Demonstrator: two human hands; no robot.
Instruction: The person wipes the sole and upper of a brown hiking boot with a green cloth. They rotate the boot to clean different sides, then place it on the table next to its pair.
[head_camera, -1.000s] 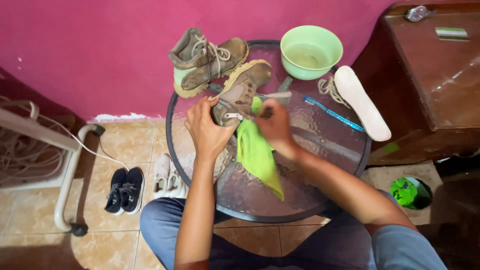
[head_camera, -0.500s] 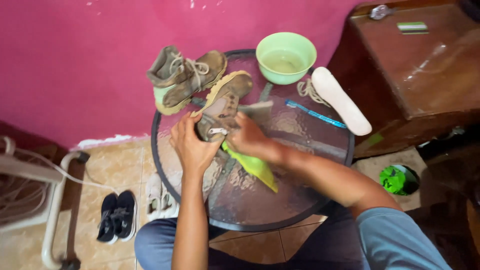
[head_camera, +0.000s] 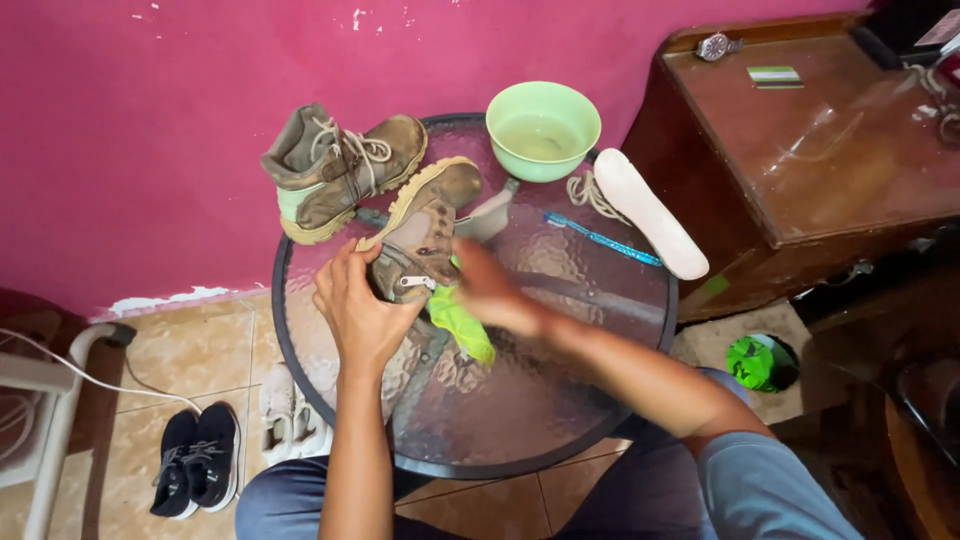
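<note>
Round glass worktop against a pink wall — nearest, left hand clasps one muddy boot lying on its side; right hand, blurred, grips one green cloth. Farther: second boot, one blue toothbrush, one insole, one green bowl

We look steeply down from our head-worn camera, close above the round glass table, facing the pink wall; it is our only view.
</note>
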